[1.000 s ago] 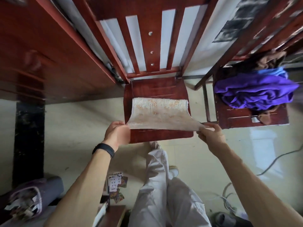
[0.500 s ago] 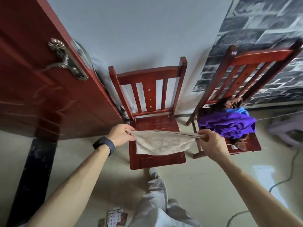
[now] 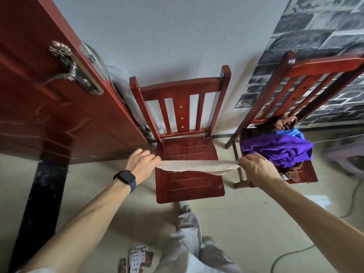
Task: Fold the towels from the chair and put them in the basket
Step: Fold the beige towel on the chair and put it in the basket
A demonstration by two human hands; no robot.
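Observation:
A beige towel (image 3: 197, 166) is stretched flat and taut in the air above the seat of the middle red wooden chair (image 3: 189, 146). My left hand (image 3: 141, 162) pinches its left end and my right hand (image 3: 256, 168) pinches its right end. On the seat of the right chair (image 3: 301, 178) lies a heap of towels: a purple one (image 3: 279, 150) on top, a blue one (image 3: 293, 133) behind it, and brown cloth (image 3: 285, 123) at the back. No basket is in view.
A red door (image 3: 49, 107) with a metal handle (image 3: 69, 67) stands open on the left, close to the middle chair. Playing cards (image 3: 136, 259) lie on the floor by my legs. A cable (image 3: 291, 255) runs across the floor at the lower right.
The towel has come up off the middle chair's seat and been pulled taut and level between my hands. The camera has tilted up, so the door and wall show.

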